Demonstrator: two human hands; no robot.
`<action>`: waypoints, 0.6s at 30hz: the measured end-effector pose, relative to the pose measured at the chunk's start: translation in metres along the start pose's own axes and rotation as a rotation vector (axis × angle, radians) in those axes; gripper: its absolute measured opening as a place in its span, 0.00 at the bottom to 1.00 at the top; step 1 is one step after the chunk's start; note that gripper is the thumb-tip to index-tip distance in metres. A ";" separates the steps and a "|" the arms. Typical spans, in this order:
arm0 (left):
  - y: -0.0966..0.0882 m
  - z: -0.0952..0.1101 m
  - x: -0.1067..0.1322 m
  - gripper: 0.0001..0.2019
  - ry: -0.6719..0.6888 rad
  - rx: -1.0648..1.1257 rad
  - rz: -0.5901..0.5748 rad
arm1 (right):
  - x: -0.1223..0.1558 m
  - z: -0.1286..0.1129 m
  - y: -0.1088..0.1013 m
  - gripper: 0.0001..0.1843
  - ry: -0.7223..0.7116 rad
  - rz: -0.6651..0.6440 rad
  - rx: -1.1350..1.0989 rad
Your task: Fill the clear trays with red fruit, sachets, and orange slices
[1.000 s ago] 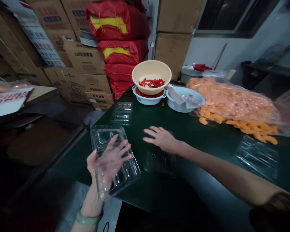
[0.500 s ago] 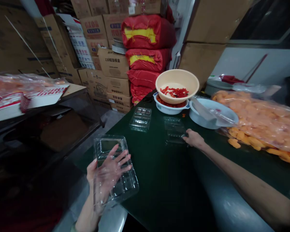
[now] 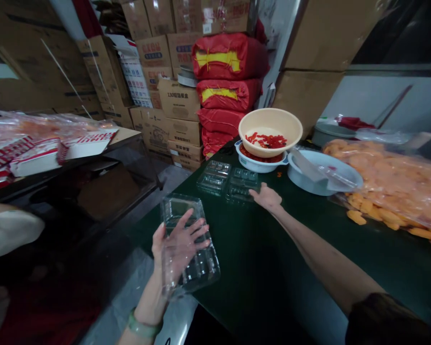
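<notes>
A food-packing storeroom: stacked cardboard boxes (image 3: pixel 175 98) and red sacks (image 3: pixel 228 79) at the far wall, bagged orange snacks (image 3: pixel 391 182) right on the counter (image 3: pixel 273 258).

Beige bowl (image 3: pixel 286 125), red sacks (image 3: pixel 230 58), cardboard boxes (image 3: pixel 178 99)

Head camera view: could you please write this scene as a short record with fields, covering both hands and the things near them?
Held: the left hand holds up a clear plastic compartment tray, fingers spread against it.
Touched: the right hand, arm stretched out, touches a second clear plastic tray.
Surface: dark green table.
Nearby: a third clear plastic tray lies close beside the second.
Farther: a beige round bowl with red pieces sits in a white bowl.
Right side: clear bag of orange pieces.
</notes>
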State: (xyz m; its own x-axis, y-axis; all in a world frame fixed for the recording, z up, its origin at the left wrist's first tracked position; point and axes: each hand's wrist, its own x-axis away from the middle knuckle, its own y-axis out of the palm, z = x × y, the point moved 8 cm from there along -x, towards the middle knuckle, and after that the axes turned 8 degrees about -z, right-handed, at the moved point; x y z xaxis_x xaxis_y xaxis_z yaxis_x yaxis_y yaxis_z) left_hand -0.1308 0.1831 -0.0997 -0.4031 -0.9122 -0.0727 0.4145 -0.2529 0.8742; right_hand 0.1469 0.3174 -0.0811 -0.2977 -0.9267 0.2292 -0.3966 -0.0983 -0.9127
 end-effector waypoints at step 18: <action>0.064 -0.082 -0.012 0.47 -0.068 -0.013 -0.095 | 0.191 -0.082 0.049 0.19 -0.586 -0.901 -1.109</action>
State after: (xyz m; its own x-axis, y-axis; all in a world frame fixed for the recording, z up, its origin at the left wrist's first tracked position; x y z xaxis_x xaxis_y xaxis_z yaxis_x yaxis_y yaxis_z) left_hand -0.0326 0.1518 -0.0821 -0.4951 -0.8603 -0.1218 0.3824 -0.3416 0.8585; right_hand -0.0002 0.1649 -0.0540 0.6522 -0.7440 0.1449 -0.7550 -0.6206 0.2118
